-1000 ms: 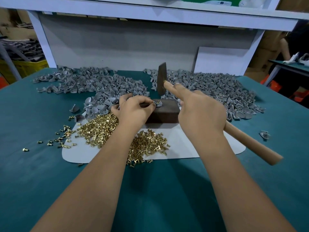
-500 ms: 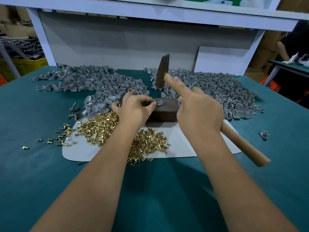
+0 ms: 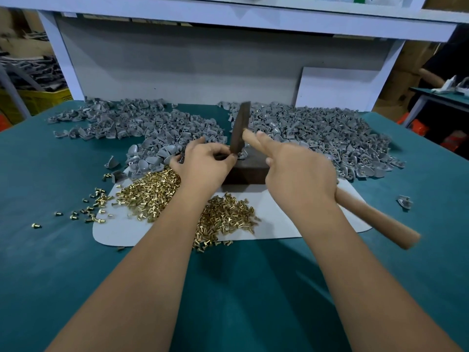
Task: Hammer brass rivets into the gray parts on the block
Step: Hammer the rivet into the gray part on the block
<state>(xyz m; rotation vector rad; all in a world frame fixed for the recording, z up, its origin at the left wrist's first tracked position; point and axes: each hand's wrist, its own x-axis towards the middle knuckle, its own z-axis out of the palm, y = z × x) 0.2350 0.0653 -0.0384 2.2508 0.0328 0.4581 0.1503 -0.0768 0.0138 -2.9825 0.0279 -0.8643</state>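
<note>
A dark block stands on a white mat at the table's middle. My left hand pinches a small gray part on the block's top left edge. My right hand grips the wooden handle of a hammer, index finger stretched along the handle. The hammer's dark head is down at the gray part, blurred by motion. Brass rivets lie heaped on the mat under my left wrist, with a second heap between my forearms.
Two big piles of gray parts, one at back left and one at back right, cover the far green table. Loose rivets scatter left of the mat. A lone gray part lies at right. A white shelf frame rises behind.
The hammer head, raised above the block half a second ago, has swung down onto the gray part. My left hand stays at the block's edge.
</note>
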